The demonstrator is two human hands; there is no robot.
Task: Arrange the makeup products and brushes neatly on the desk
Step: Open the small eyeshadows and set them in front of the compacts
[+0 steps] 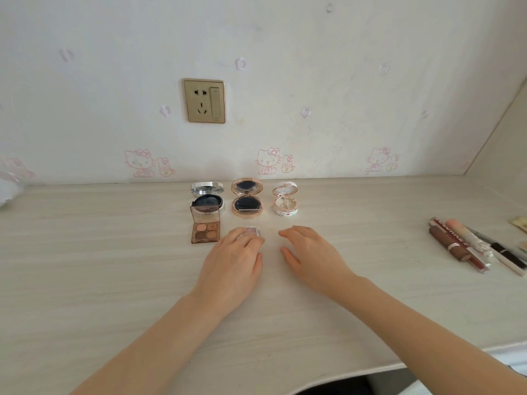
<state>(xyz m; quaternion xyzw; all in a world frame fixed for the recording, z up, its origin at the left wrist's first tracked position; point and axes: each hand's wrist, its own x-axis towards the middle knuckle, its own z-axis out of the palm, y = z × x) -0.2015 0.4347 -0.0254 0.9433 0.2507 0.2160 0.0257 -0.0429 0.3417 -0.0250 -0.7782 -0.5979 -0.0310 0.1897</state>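
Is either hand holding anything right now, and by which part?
Right hand holds nothing. Left hand lies over the near side of the pink glitter case; whether it grips it cannot be told.
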